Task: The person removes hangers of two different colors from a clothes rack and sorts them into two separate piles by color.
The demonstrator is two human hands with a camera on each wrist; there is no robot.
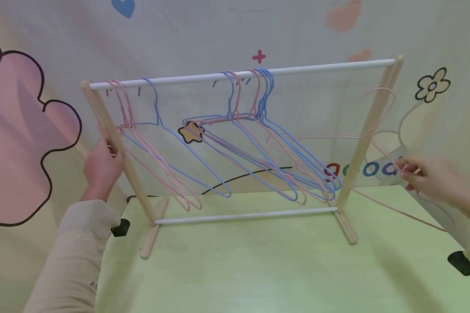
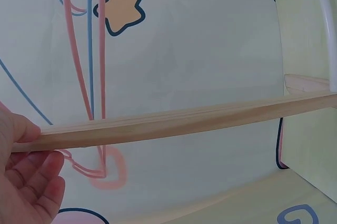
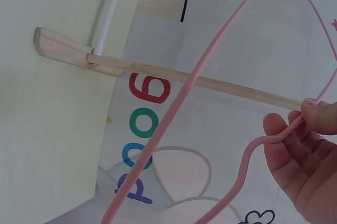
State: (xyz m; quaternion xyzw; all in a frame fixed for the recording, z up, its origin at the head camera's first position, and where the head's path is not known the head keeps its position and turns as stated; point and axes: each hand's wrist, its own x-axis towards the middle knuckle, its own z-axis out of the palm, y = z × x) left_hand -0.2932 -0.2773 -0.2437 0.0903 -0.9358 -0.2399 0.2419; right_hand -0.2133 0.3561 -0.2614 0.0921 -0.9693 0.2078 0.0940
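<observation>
My left hand [image 1: 103, 163] grips the left wooden post [image 1: 136, 187] of a small clothes rack, thumb on one side and fingers on the other, as the left wrist view shows. At the right, beyond the rack's right post, my right hand [image 1: 428, 176] pinches a pink hanger [image 1: 399, 211] by one sloping arm near its neck. This hanger is off the rail, its hook pointing up beside the right post. In the right wrist view, the thumb and fingers press on the pink hanger [image 3: 158, 137] near a bend.
Pink hangers [image 1: 127, 104] and a blue hanger [image 1: 196, 152] hang at the left of the white rail [image 1: 321, 68]. Several blue and pink hangers [image 1: 266, 98] crowd near its middle. The rack's wooden feet [image 1: 344, 226] stand on a pale green table [image 1: 258, 269] before a printed cloth.
</observation>
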